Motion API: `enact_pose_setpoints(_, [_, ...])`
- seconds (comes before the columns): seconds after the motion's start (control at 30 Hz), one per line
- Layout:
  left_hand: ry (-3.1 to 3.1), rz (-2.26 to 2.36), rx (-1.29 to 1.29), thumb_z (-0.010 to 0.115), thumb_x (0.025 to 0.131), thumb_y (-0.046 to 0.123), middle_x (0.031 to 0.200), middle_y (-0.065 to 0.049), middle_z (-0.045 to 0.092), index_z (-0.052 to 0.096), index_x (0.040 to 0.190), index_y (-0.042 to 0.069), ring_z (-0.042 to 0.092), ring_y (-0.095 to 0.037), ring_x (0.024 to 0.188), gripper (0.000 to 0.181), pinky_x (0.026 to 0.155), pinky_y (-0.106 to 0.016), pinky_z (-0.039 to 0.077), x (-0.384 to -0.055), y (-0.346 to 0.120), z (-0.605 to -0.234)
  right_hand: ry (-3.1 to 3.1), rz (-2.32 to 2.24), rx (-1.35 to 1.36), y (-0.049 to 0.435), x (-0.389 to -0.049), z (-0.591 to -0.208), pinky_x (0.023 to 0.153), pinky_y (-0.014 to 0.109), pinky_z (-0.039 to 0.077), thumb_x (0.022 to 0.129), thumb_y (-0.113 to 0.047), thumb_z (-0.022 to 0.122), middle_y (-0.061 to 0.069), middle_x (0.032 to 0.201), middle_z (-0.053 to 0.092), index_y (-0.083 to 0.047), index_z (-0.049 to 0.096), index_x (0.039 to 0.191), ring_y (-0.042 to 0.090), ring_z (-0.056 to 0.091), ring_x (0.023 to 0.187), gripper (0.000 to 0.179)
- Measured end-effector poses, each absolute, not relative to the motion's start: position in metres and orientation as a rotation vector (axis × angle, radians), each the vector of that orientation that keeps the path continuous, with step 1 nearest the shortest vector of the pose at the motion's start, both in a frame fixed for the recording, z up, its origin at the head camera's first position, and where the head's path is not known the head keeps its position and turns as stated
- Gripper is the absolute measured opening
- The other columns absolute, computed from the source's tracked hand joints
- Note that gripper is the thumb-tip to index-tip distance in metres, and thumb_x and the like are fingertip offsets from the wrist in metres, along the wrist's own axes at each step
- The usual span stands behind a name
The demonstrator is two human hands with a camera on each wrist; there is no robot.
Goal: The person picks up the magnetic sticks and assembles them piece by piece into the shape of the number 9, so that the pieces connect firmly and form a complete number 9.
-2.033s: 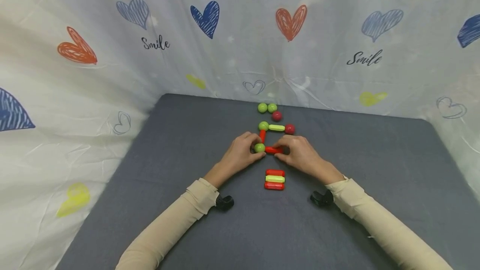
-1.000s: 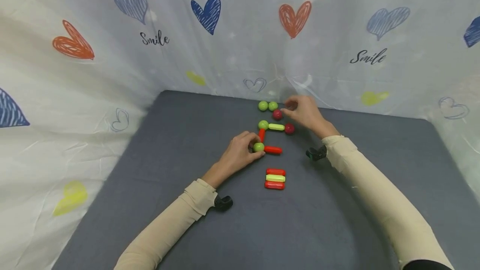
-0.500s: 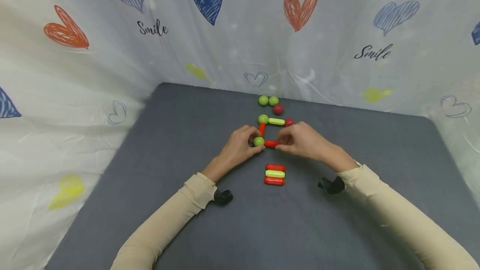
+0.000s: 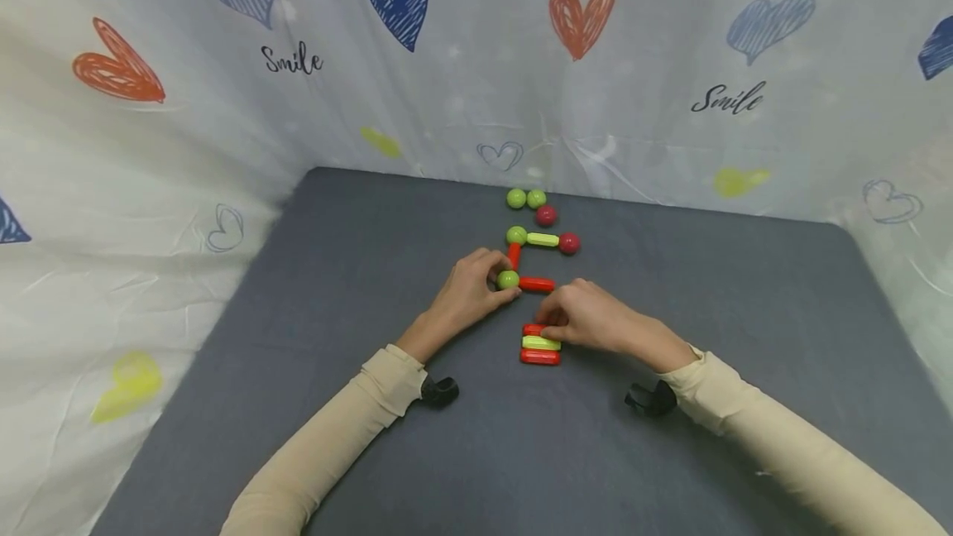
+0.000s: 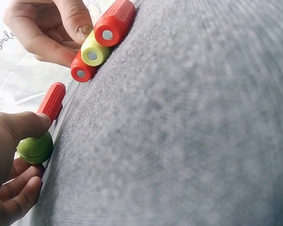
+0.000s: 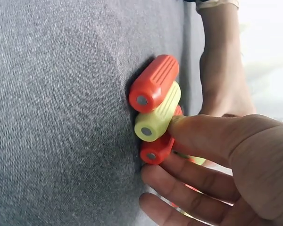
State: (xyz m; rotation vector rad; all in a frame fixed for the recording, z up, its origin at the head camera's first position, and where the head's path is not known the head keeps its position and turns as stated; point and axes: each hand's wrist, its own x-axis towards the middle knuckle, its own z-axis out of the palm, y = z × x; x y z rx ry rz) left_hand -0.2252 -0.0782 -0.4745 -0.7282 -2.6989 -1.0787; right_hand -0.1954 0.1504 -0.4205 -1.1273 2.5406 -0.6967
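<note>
My left hand (image 4: 467, 288) pinches a green ball (image 4: 508, 280) between thumb and fingers. A red magnetic rod (image 4: 537, 284) extends right from that ball. Another red rod (image 4: 514, 256) runs from it to a farther green ball (image 4: 516, 236), which a yellow-green rod (image 4: 543, 240) links to a dark red ball (image 4: 569, 243). My right hand (image 4: 591, 319) is at a stack of three rods lying side by side. Its thumb and fingers pinch the far red rod (image 6: 153, 151), beside the yellow rod (image 6: 151, 125) and near red rod (image 6: 153, 84). Silver discs show at the rod ends.
Two loose green balls (image 4: 526, 198) and a dark red ball (image 4: 546, 216) lie near the far edge of the grey table (image 4: 357, 271). Behind it hangs a pale curtain (image 4: 476, 64) printed with hearts. Dark wrist camera mounts (image 4: 439, 391) jut from both sleeves.
My right hand went from beside the loose dark red ball to the right end of the attached red rod, then down to the stacked rods. My left hand stays at its green ball.
</note>
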Motion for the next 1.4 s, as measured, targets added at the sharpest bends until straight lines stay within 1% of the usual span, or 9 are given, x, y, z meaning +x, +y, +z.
enact_pose_setpoints(0.17, [-2.69, -1.06, -0.738, 0.084, 0.083, 0.026, 0.094, 0.002, 0.059, 0.068, 0.103, 0.014, 0.057, -0.009, 0.081, 0.029, 0.071, -0.025, 0.05, -0.226, -0.075, -0.474, 2.555, -0.694, -1.145, 0.153, -0.195, -0.419, 0.065, 0.024, 0.053, 0.087, -0.014, 0.08, -0.01, 0.084, 0.071, -0.013, 0.078, 0.096, -0.001, 0.063, 0.071, 0.009])
enact_pose_setpoints(0.5, [-2.679, -1.049, -0.758, 0.087, 0.081, 0.026, 0.096, 0.0, 0.061, 0.063, 0.105, 0.011, 0.06, -0.011, 0.083, 0.037, 0.073, -0.024, 0.051, -0.227, -0.066, -0.47, 2.539, -0.689, -1.061, 0.157, -0.194, -0.417, 0.059, 0.023, 0.051, 0.087, -0.012, 0.078, -0.012, 0.075, 0.065, -0.013, 0.077, 0.091, 0.0, 0.058, 0.063, 0.005])
enact_pose_setpoints(0.67, [-2.677, -1.082, -0.772, 0.081, 0.086, 0.033, 0.095, -0.001, 0.061, 0.065, 0.105, 0.01, 0.06, -0.011, 0.082, 0.034, 0.072, -0.026, 0.052, -0.232, -0.067, -0.463, 2.559, -0.697, -1.06, 0.161, -0.193, -0.417, 0.059, 0.024, 0.05, 0.086, -0.013, 0.079, -0.012, 0.074, 0.065, -0.013, 0.076, 0.089, 0.0, 0.057, 0.063, 0.004])
enact_pose_setpoints(0.73, [-2.659, -1.135, -0.734, 0.078, 0.089, 0.034, 0.098, -0.003, 0.063, 0.066, 0.107, 0.008, 0.061, -0.013, 0.082, 0.034, 0.072, -0.029, 0.053, -0.238, -0.069, -0.458, 2.566, -0.702, -1.066, 0.163, -0.192, -0.416, 0.06, 0.024, 0.05, 0.086, -0.013, 0.079, -0.012, 0.074, 0.064, -0.013, 0.076, 0.088, 0.0, 0.057, 0.064, 0.004])
enact_pose_setpoints(0.87, [-2.64, -1.214, -0.654, 0.074, 0.092, 0.029, 0.104, -0.009, 0.067, 0.067, 0.116, 0.003, 0.065, -0.017, 0.086, 0.036, 0.075, -0.035, 0.054, -0.261, -0.073, -0.446, 2.57, -0.714, -1.075, 0.169, -0.191, -0.415, 0.06, 0.024, 0.05, 0.087, -0.013, 0.078, -0.011, 0.074, 0.064, -0.014, 0.075, 0.086, 0.0, 0.057, 0.064, 0.004])
enact_pose_setpoints(1.03, [-2.76, -1.248, -0.696, 0.072, 0.093, 0.031, 0.113, -0.012, 0.068, 0.065, 0.128, 0.006, 0.066, -0.021, 0.094, 0.044, 0.081, -0.038, 0.054, -0.296, -0.068, -0.439, 2.584, -0.733, -1.08, 0.177, -0.188, -0.415, 0.059, 0.024, 0.05, 0.088, -0.014, 0.078, -0.011, 0.074, 0.064, -0.014, 0.075, 0.085, 0.0, 0.057, 0.063, 0.005])
enact_pose_setpoints(1.13, [-2.87, -1.273, -0.737, 0.072, 0.094, 0.033, 0.116, -0.009, 0.069, 0.067, 0.129, 0.01, 0.066, -0.021, 0.101, 0.043, 0.085, -0.039, 0.053, -0.309, -0.065, -0.439, 2.585, -0.77, -1.082, 0.18, -0.185, -0.419, 0.059, 0.024, 0.05, 0.087, -0.014, 0.079, -0.011, 0.074, 0.064, -0.014, 0.075, 0.085, 0.0, 0.057, 0.063, 0.005])
enact_pose_setpoints(1.23, [-2.955, -1.321, -0.77, 0.072, 0.093, 0.029, 0.116, -0.004, 0.07, 0.071, 0.124, 0.011, 0.065, -0.019, 0.102, 0.036, 0.086, -0.037, 0.053, -0.314, -0.066, -0.444, 2.574, -0.812, -1.06, 0.184, -0.179, -0.425, 0.059, 0.024, 0.051, 0.087, -0.013, 0.079, -0.011, 0.075, 0.064, -0.014, 0.074, 0.086, 0.002, 0.058, 0.064, 0.005])
enact_pose_setpoints(1.4, [-2.94, -1.405, -0.791, 0.075, 0.092, 0.027, 0.107, 0.001, 0.073, 0.076, 0.117, 0.012, 0.066, -0.016, 0.091, 0.029, 0.078, -0.034, 0.054, -0.316, -0.069, -0.449, 2.634, -0.87, -0.925, 0.196, -0.178, -0.428, 0.06, 0.024, 0.052, 0.086, -0.014, 0.08, -0.011, 0.075, 0.065, -0.014, 0.075, 0.088, 0.003, 0.06, 0.065, 0.006])
